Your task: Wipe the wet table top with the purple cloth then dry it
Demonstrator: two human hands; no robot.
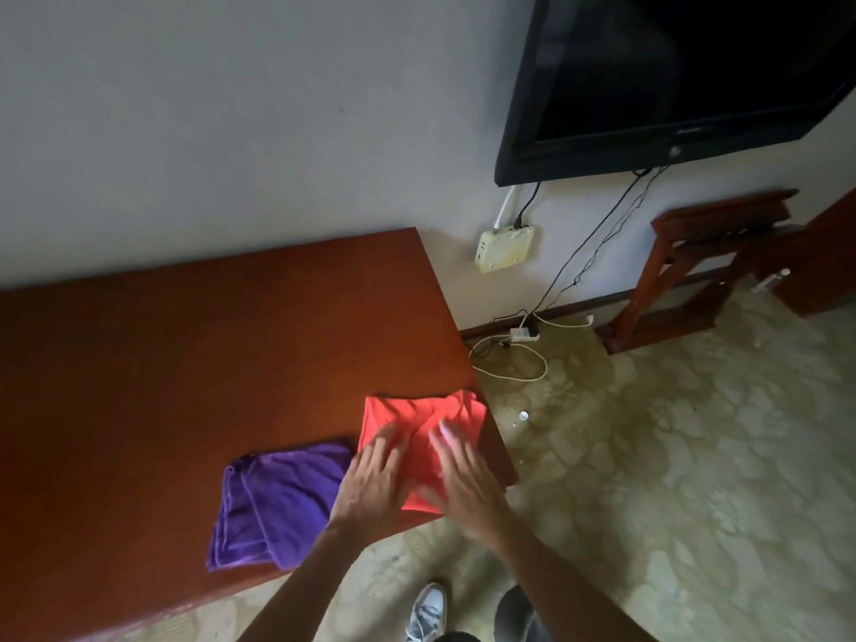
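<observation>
A folded purple cloth (pixel 273 502) lies near the front edge of the reddish-brown table top (pixel 185 363). Right of it, at the table's near right corner, lies a folded red-orange cloth (pixel 417 419). Both my hands rest flat on the red-orange cloth. My left hand (pixel 375 479) covers its left part, fingers spread, its wrist close to the purple cloth's right edge. My right hand (pixel 458 474) lies on its right part, blurred, fingers extended. Neither hand grips anything.
A black television (pixel 671 81) hangs on the wall above a cream box (pixel 505 247) with cables running to a power strip (pixel 523 335) on the patterned carpet. A wooden rack (pixel 695 271) stands at the right. My shoe (pixel 428 611) is below the table edge.
</observation>
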